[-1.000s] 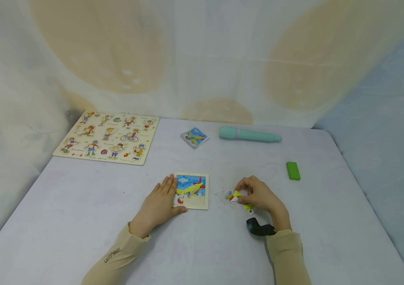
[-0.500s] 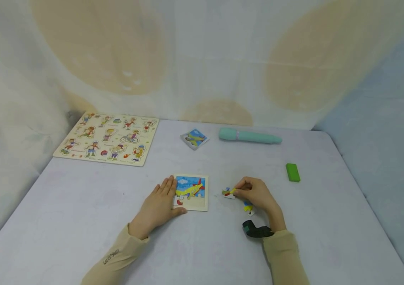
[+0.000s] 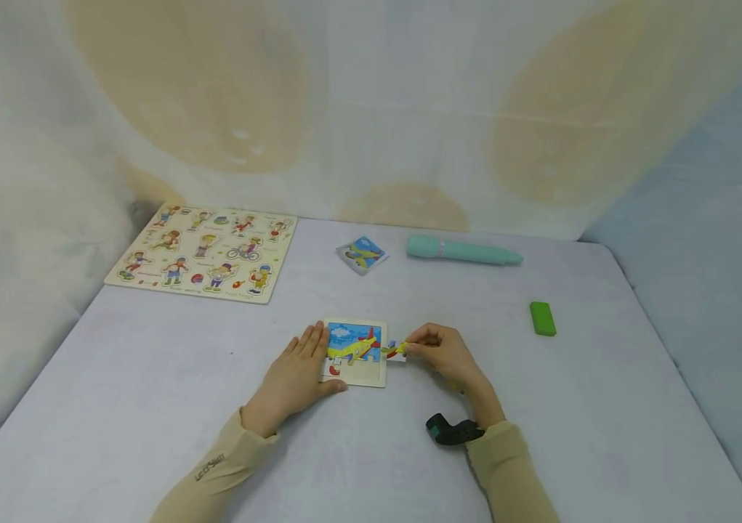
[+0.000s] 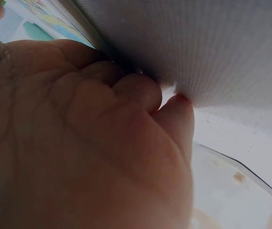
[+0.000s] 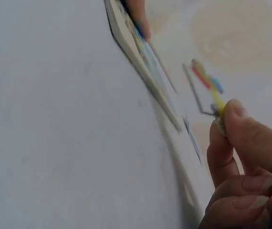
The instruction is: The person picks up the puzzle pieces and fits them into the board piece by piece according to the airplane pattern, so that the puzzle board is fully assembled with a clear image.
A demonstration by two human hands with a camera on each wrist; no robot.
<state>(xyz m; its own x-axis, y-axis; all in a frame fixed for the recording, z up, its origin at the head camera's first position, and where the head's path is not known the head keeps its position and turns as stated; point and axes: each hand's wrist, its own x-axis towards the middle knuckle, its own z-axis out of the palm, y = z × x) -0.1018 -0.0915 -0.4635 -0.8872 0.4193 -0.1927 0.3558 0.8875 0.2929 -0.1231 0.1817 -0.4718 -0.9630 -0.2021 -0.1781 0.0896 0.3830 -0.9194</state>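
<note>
My left hand (image 3: 293, 375) lies with straight fingers along the left edge of a small wooden airplane puzzle (image 3: 371, 375), its thumb near the lower edge. In the left wrist view, the palm fills most of the frame. The puzzle's upper part is filled with blue and yellow pieces, and part of the lower tray is bare. Between thumb and fingers, my right hand (image 3: 447, 357) pinches a puzzle piece (image 3: 394, 351) coloured yellow, red and white, at the puzzle's right edge. The right wrist view shows this piece (image 5: 206, 83) raised off the table, blurred, apart from the board.
A peg board with sports figures (image 3: 203, 250) lies at back left. Behind the puzzle are a small airplane picture card (image 3: 362, 255) and a mint-green tube (image 3: 464, 250). A green block (image 3: 543, 318) is at right. Another piece is mostly hidden under the right wrist.
My right hand has taken the puzzle piece from the table on the right and carried it left to the puzzle's edge. The left hand has stayed on the puzzle.
</note>
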